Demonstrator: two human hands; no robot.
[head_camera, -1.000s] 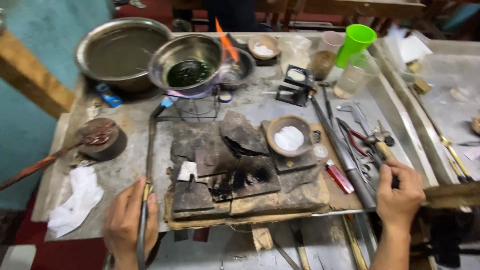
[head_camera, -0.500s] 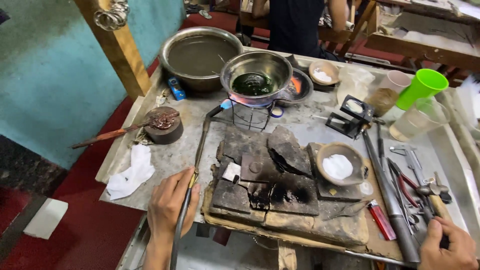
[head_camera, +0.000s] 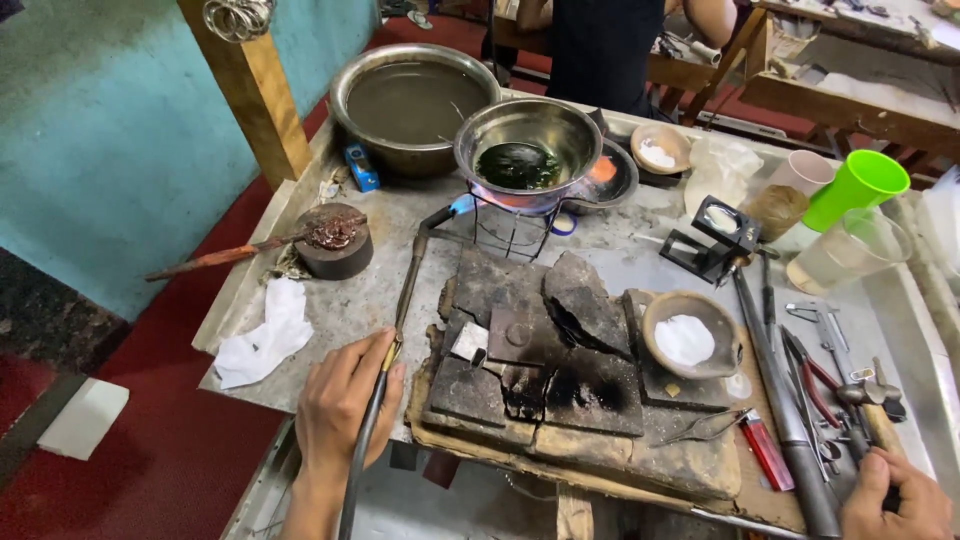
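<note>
My left hand (head_camera: 340, 405) grips the handle of a long gas torch (head_camera: 400, 300) at the table's near edge. The torch tip throws a blue flame (head_camera: 462, 205) under a steel bowl (head_camera: 528, 150) of dark green liquid that sits on a wire stand (head_camera: 510, 232). My right hand (head_camera: 895, 498) rests at the lower right on a wooden-handled tool (head_camera: 875, 420), fingers curled over it. Between the hands lies a stack of charred blocks (head_camera: 545, 360) with a small metal piece (head_camera: 470, 340) on top.
A large steel basin (head_camera: 412, 100) stands at the back left. A small dish of white powder (head_camera: 690, 335), a red lighter (head_camera: 768, 450), pliers (head_camera: 805, 375), a loupe (head_camera: 720, 235), a green cup (head_camera: 855, 190) and a glass (head_camera: 850, 250) crowd the right. White cloth (head_camera: 265, 335) lies left. Another person stands behind the table.
The view has swung left and closer across the frames. My left hand keeps its grip on the torch, and my right hand stays on the tools at the right.
</note>
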